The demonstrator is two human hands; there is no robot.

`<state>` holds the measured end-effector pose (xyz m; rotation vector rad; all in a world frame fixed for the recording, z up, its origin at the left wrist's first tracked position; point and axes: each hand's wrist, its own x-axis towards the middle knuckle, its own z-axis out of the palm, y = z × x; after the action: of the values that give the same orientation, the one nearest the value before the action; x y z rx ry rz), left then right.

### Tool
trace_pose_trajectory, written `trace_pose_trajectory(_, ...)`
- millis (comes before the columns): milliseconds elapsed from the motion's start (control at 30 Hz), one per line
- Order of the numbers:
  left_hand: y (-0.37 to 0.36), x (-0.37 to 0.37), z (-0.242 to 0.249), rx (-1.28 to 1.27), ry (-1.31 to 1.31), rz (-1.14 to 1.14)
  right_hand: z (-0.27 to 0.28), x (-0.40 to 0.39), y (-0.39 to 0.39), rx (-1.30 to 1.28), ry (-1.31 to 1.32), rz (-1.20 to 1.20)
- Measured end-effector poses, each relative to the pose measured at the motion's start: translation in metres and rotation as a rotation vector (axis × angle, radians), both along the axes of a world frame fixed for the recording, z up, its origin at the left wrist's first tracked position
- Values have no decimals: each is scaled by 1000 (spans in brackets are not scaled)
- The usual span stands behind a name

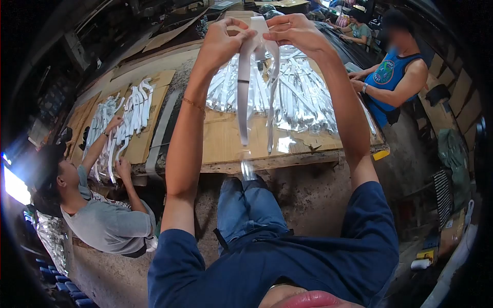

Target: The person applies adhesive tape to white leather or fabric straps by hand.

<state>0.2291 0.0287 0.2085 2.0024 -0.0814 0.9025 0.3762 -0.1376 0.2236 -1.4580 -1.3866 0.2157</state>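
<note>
Two hands: raised over the bench — both pinching one strip
Left hand: closed on white strip top
Right hand: gripping same top
Strip: hangs above silver pile

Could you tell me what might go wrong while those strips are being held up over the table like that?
Both hands, left hand and right hand, pinch the white strips only at the top, so one could slip out and drop. Their loose ends dangle near the table edge and might fall to the floor. They also hang just above the shiny pile of strips, where they could tangle or get mixed up.
</note>
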Motion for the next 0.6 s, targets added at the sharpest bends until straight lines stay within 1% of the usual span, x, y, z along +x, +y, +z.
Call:
trace_pose_trajectory(67, -2, -10, -4, -17, 77, 58, -1, -9, -1, -7, 7, 14)
trace_pose_trajectory(100, -2, -15, -6, -18, 80, 63, -2, -14, 0, 1, -16, -46)
trace_pose_trajectory(133, -4, -20, -6, -102, 93, 15, -4, -18, 0, 8, -37, -108)
trace_pose_trajectory(167, -6, -23, -7, -186, 106, -33, -5, -21, 0, 5, -33, -105)
trace_pose_trajectory(200, -3, -26, -11, -188, 109, -31, -6, -24, 1, 42, -135, -153)
trace_pose_trajectory(233, 2, -30, -15, -143, 141, -85, -7, -26, 1, 78, -236, -200)
trace_pose_trajectory(267, 6, -32, -19, -98, 173, -139, -9, -28, 1, 77, -233, -198)
trace_pose_trajectory(367, 13, -33, -29, -121, 150, -168, -12, -35, 1, 89, -264, -244)
trace_pose_trajectory(433, 15, -31, -34, -125, 125, -139, -11, -38, 0, 1, -269, -253)
trace_pose_trajectory(500, 17, -29, -36, -124, 96, -108, -11, -39, 1, -12, -260, -243)
trace_pose_trajectory(567, 16, -31, -35, -7, 85, -77, -13, -36, 4, -23, -253, -233)
trace_pose_trajectory(600, 14, -31, -35, -9, 88, -76, -14, -31, 6, -20, -270, -157)
